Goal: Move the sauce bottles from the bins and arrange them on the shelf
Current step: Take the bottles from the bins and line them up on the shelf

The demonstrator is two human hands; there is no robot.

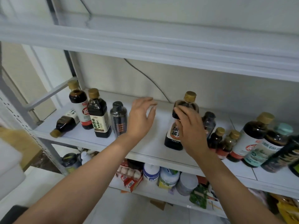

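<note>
A white shelf [150, 147] carries dark sauce bottles. My right hand [191, 130] is wrapped around a tall gold-capped soy sauce bottle [186, 104] that stands upright mid-shelf. My left hand [142, 117] hovers open over bare shelf, just right of a black-capped bottle [119, 118]. Further left stand a gold-capped bottle with a beige label [98, 115] and another with a white label [80, 107]; a third bottle [64, 122] lies on its side. Several more bottles [252, 139] crowd the right end.
The shelf above [145, 46] overhangs the bottles. A lower shelf holds jars, packets and an egg carton [129, 172]. A dark cable [145, 76] runs down the back wall. A white bin [9, 167] and a brown box sit at the left.
</note>
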